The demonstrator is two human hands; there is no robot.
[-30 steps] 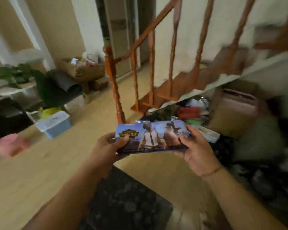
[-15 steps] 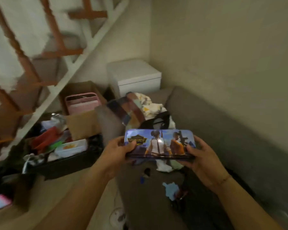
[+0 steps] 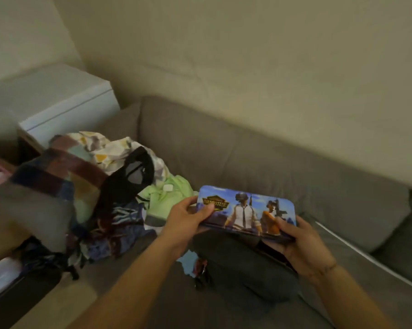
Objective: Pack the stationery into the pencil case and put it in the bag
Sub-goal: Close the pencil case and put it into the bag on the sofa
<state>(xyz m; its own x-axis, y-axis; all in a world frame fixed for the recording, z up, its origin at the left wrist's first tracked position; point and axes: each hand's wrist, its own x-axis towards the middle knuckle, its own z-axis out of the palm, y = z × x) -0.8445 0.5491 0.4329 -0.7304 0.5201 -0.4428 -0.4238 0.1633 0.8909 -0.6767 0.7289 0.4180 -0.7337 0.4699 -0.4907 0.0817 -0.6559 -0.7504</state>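
Note:
A closed blue pencil case (image 3: 246,210) with printed game figures is held level in front of me, above a grey sofa. My left hand (image 3: 184,218) grips its left end, thumb on the lid. My right hand (image 3: 299,243) grips its right end from below, thumb on the lid's corner. Under the case a dark grey bag (image 3: 242,264) lies on the sofa seat, with a small figure charm (image 3: 201,271) hanging at its left side. The bag's opening is hidden behind the case and my hands.
The grey sofa (image 3: 259,157) runs along a beige wall. A heap of clothes (image 3: 119,186) covers its left end. A white box (image 3: 55,103) stands in the corner behind it. A black bin (image 3: 15,298) sits at lower left on the floor.
My view has swung right from the staircase to the sofa. Both hands have kept their hold on the pencil case and carried it over the dark bag.

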